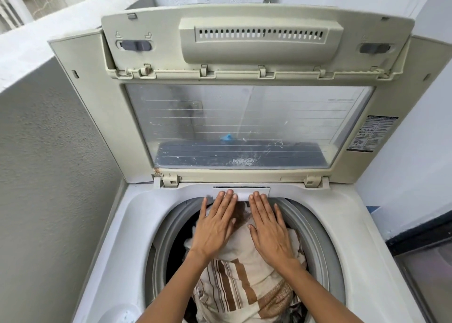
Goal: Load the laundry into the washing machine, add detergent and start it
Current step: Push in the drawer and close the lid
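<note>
Over the drum of the washing machine (354, 224), both hands are reaching to the back rim. The left hand (215, 227) and the right hand (270, 229) are lying flat, fingers (230, 195) straight and gripping nothing, with the tips touching the small white detergent drawer (259, 190) under the open lid (244, 127). The striped brown and cream laundry (242, 281) is sitting in the drum below, looking soft and floppy. The drawer is looking like hard, smooth plastic, so its front lip is probably the best place to take hold.
</note>
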`<state>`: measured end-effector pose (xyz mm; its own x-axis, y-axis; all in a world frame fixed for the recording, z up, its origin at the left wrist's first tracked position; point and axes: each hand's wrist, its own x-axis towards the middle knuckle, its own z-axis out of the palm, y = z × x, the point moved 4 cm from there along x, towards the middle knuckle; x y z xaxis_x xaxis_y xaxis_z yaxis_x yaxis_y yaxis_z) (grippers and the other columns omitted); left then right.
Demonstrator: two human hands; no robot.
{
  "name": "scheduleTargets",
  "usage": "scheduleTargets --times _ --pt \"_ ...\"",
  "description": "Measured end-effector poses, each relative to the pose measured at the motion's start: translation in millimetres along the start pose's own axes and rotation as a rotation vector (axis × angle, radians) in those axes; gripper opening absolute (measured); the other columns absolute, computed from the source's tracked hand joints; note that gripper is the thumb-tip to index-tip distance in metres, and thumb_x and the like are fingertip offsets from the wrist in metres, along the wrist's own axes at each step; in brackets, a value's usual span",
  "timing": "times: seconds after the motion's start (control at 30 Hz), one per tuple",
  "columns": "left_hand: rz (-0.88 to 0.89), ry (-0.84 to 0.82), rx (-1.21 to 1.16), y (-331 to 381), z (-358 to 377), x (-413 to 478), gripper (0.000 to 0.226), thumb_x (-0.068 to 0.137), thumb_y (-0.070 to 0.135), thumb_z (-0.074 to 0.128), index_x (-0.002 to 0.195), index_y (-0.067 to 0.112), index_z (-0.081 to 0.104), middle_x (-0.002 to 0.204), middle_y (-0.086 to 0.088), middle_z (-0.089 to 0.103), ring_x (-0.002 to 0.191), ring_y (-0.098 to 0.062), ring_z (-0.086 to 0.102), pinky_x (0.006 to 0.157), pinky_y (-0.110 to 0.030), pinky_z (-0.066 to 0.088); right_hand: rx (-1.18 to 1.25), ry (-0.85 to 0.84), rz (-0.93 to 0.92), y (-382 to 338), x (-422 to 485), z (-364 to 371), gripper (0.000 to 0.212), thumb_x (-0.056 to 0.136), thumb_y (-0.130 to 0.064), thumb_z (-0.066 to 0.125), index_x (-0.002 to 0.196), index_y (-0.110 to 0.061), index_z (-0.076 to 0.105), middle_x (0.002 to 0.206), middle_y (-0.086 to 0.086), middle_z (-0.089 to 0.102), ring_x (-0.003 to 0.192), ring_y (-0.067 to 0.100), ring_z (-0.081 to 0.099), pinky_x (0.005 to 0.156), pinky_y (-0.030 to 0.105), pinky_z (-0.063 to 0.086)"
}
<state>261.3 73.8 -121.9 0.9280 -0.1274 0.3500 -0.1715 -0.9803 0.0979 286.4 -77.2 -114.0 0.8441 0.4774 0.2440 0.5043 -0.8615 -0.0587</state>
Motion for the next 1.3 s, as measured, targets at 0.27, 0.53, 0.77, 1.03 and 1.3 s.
scheduleTargets --times 0.27,0.53,0.77,1.03,1.3 --pt "0.008 0.004 0.004 -1.7 -0.6 5.1 0.062 0.095 0.032 0.029 0.15 0.018 0.006 0.158 0.003 -0.007 0.145 -0.012 -0.003 0.113 -0.047 0.012 0.032 -0.009 0.036 -0.2 4.3 3.3 0.064 0.089 -0.033 0.029 0.148 -0.013 0.013 0.156 0.003 0.003 0.143 0.019 0.011 0.111 0.041 0.014" --pt "-0.045 -0.085 0.041 5.7 -6.1 3.9 0.063 0.091 0.036 0.031 0.149 0.015 0.015 0.157 0.0 0.015 0.144 -0.017 0.01 0.114 -0.044 0.009 0.035 -0.063 0.021 -1.8 3.8 -3.1 0.078 0.084 -0.033 0.048 0.149 -0.014 0.008 0.157 0.001 -0.002 0.144 0.018 0.006 0.111 0.04 0.01" --pt "-0.127 -0.246 0.04 14.9 -27.4 3.2 0.077 0.085 0.051 0.029 0.149 0.013 0.009 0.15 -0.002 0.027 0.14 -0.018 0.024 0.113 -0.042 0.007 0.019 -0.12 0.021 -4.7 1.9 -17.2 0.105 0.068 -0.038 0.07 0.148 -0.014 0.007 0.155 0.002 0.0 0.142 0.017 0.002 0.111 0.043 0.015" --pt "-0.048 -0.11 0.044 19.6 -55.6 -1.6 0.072 0.091 0.047 0.023 0.149 0.014 -0.004 0.148 -0.006 0.033 0.134 -0.024 0.037 0.11 -0.046 0.013 0.042 -0.083 0.042 -11.9 3.7 -51.2 0.067 0.082 -0.039 0.027 0.142 -0.011 0.03 0.15 0.005 0.027 0.137 0.024 0.03 0.1 0.048 0.041" --pt "-0.013 0.036 0.085 30.8 -92.4 5.7 0.057 0.1 0.043 0.007 0.149 0.015 -0.003 0.151 -0.006 0.033 0.14 -0.022 0.027 0.111 -0.04 0.013 0.131 -0.022 -0.037 -19.8 5.8 -91.3 0.062 0.087 -0.043 0.002 0.144 -0.021 -0.007 0.153 -0.003 -0.013 0.141 0.019 -0.014 0.115 0.04 0.002"
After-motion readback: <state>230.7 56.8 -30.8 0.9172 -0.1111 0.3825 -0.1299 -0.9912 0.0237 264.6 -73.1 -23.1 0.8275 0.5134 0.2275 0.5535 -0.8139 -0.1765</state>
